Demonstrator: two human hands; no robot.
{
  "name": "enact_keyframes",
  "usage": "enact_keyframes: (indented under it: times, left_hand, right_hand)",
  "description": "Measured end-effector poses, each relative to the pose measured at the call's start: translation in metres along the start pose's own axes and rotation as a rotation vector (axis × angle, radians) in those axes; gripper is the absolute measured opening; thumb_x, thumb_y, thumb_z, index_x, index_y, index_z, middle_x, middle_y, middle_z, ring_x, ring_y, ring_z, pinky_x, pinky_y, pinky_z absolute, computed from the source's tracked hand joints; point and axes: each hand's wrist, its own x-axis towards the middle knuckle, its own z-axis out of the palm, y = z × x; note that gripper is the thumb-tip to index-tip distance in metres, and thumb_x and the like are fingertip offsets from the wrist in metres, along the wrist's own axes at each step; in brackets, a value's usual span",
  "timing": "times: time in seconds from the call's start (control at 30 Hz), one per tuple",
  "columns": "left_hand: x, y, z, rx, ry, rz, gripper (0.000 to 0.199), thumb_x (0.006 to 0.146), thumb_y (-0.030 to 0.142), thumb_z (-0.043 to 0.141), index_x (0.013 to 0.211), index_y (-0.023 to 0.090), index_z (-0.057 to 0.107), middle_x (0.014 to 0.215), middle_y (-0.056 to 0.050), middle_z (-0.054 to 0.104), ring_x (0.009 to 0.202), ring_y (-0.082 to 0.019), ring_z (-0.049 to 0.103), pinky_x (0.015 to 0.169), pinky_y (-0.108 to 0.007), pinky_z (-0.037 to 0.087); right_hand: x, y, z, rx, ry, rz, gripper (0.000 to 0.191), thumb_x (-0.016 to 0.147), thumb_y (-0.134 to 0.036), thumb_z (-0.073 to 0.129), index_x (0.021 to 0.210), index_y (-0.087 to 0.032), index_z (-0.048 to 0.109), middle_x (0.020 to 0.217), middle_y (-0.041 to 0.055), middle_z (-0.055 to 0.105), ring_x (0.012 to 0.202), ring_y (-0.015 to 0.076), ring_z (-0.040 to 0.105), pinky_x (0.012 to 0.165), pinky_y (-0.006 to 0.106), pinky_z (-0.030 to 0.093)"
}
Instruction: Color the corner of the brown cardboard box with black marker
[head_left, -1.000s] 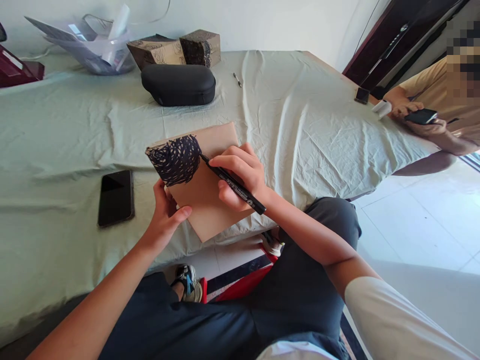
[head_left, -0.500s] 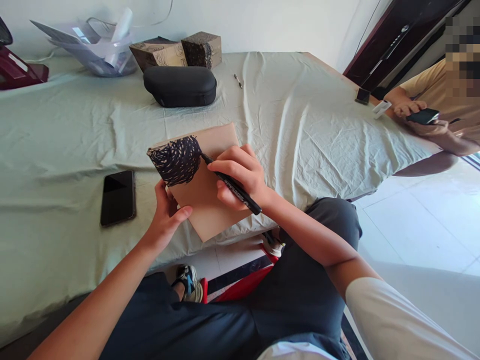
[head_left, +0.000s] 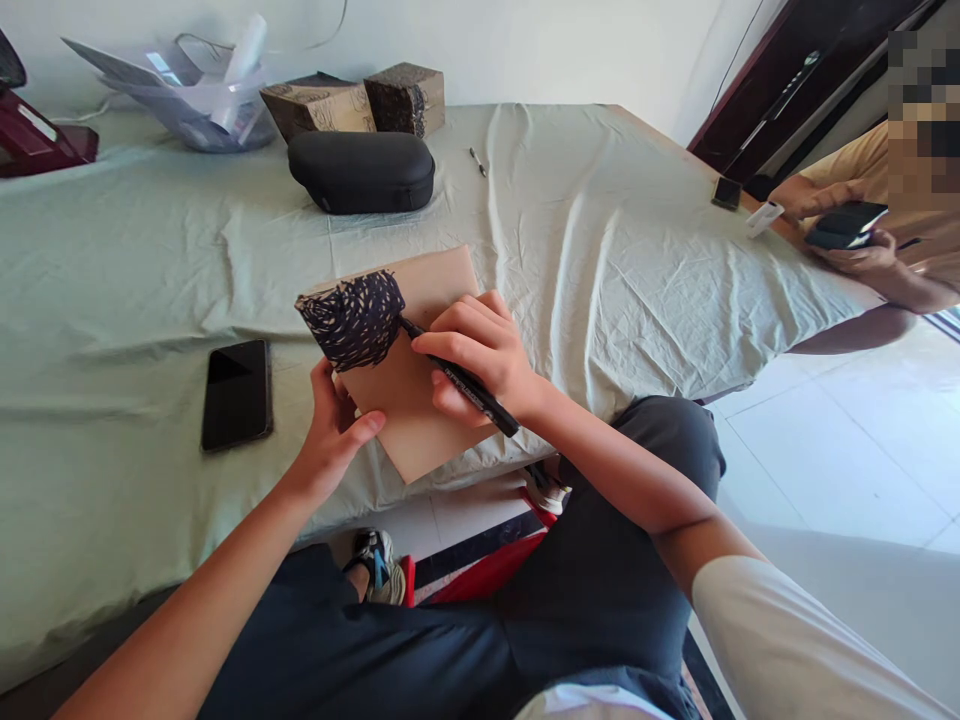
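Note:
A brown cardboard box (head_left: 409, 430) lies near the table's front edge, its upper left corner covered in dense black strokes. My left hand (head_left: 337, 435) grips the box at its lower left side, thumb on the top face and the other fingers partly hidden by the side. In my right hand (head_left: 484, 355) is a black marker (head_left: 469, 385), pinched between thumb and fingers. Its tip touches or nearly touches the right edge of the black patch. To the left of the box rests a black smartphone (head_left: 237, 395).
Behind the box sits a black hard case (head_left: 361, 172), with two patterned cardboard boxes (head_left: 409, 100) beyond it. A translucent basket (head_left: 202, 110) holds several items. A small pen (head_left: 478, 162) lies on the pale green cloth (head_left: 555, 230). At right another person's hands (head_left: 874, 255) hold a dark object.
My right hand has shifted the marker tip slightly down along the patch's edge. The box and my left hand stay put. The other person's hands have moved on the dark object.

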Motion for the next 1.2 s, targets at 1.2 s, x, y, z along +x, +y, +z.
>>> enact_keyframes:
  times: [1.2]
  left_hand:
    - [0.024, -0.028, -0.100, 0.275, 0.110, 0.205, 0.097, 0.065, 0.057, 0.105, 0.141, 0.038, 0.048, 0.154, -0.007, 0.065, 0.138, -0.031, 0.065, 0.122, -0.056, 0.057]
  right_hand:
    - [-0.068, 0.059, 0.004, 0.853, -0.064, 1.140, 0.031, 0.089, -0.038, 0.062, 0.115, -0.024, 0.072, 0.104, 0.0053, 0.080, 0.062, 0.0135, 0.059, 0.060, 0.031, 0.049]
